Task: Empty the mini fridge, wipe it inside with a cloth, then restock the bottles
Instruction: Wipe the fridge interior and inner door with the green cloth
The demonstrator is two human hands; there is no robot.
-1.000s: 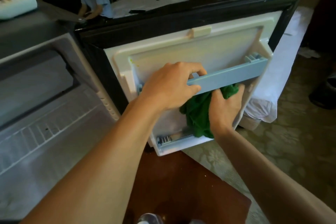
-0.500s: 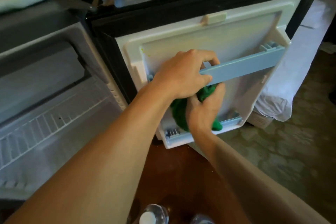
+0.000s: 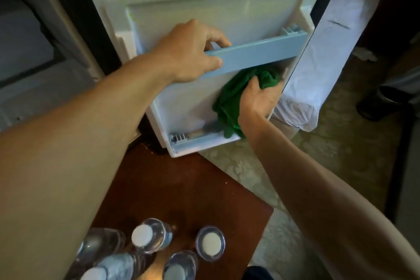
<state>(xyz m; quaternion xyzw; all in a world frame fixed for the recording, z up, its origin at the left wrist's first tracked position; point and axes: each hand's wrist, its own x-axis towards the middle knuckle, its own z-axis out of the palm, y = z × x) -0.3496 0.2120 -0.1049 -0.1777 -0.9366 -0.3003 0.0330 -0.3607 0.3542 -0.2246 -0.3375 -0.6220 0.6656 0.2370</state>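
1. The fridge door (image 3: 204, 4) is standing open, and its white inner panel is the landmark for everything here.
2. The left hand (image 3: 191, 52) is steadying the door: its grip is closing around the left end of the blue rail (image 3: 261, 52) that crosses the panel, fingers over the top, thumb on the front.
3. The right hand (image 3: 259, 98) is pressing a bunched green cloth (image 3: 231, 100) against the panel below the rail, near the door's right edge; its grip is curling partly over the cloth, holding it flat to the plastic.
4. The cloth's tail is hanging down to the door's bottom shelf (image 3: 200, 141), which is holding no bottles.
5. Bottles (image 3: 145, 237) are standing capped on the dark wood surface (image 3: 181, 188) in front of the door, so emptying appears done.
6. Wiping is under way on the door. The fridge cavity left of the door is only partly in view, so whether it is wiped I cannot tell.
7. Restocking seems wholly left: no bottle is back in the door.
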